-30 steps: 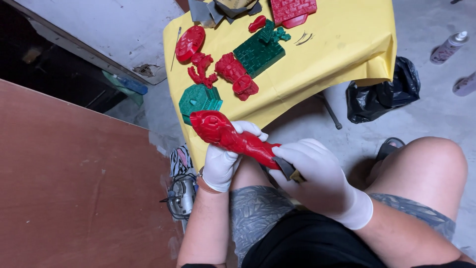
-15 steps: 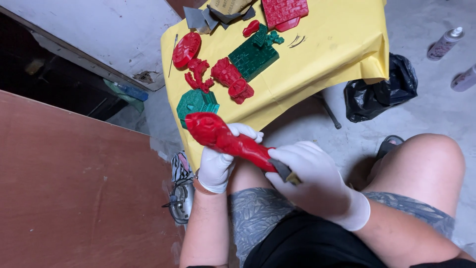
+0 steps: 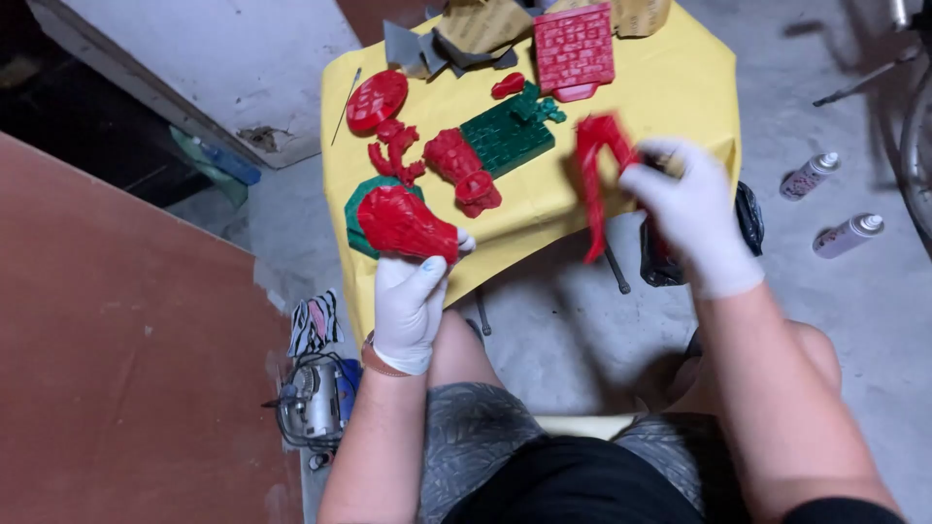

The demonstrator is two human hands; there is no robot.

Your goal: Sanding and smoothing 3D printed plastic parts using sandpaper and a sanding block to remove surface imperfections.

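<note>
A brown board [image 3: 116, 369] is filling the left of the frame, and a small power tool [image 3: 313, 403] with a coiled cable is lying on the floor at lower left, below a striped cloth [image 3: 315, 322]. The left hand [image 3: 413, 296], in a white glove, is closing around the narrow end of a bulbous red piece [image 3: 406, 223] left of centre, holding it over the near edge of the yellow-covered counter [image 3: 670, 97]. A green piece [image 3: 357, 209] is lying just behind it on the counter. Further up are lying a round red disc [image 3: 377, 99], a branching red part [image 3: 396, 155], a lumpy red part [image 3: 464, 170] and a green brick-patterned plate [image 3: 510, 136]. A red brick-patterned panel [image 3: 575, 49] is resting at the top centre. Right of centre, the right hand [image 3: 691, 213], also gloved, is gripping the top of a long, thin red piece [image 3: 594, 180], which is blurred and hanging down past the counter edge. A black bag [image 3: 743, 209] is sitting under the counter's right side. Two spray cans [image 3: 833, 209] are lying on the floor at right.
</note>
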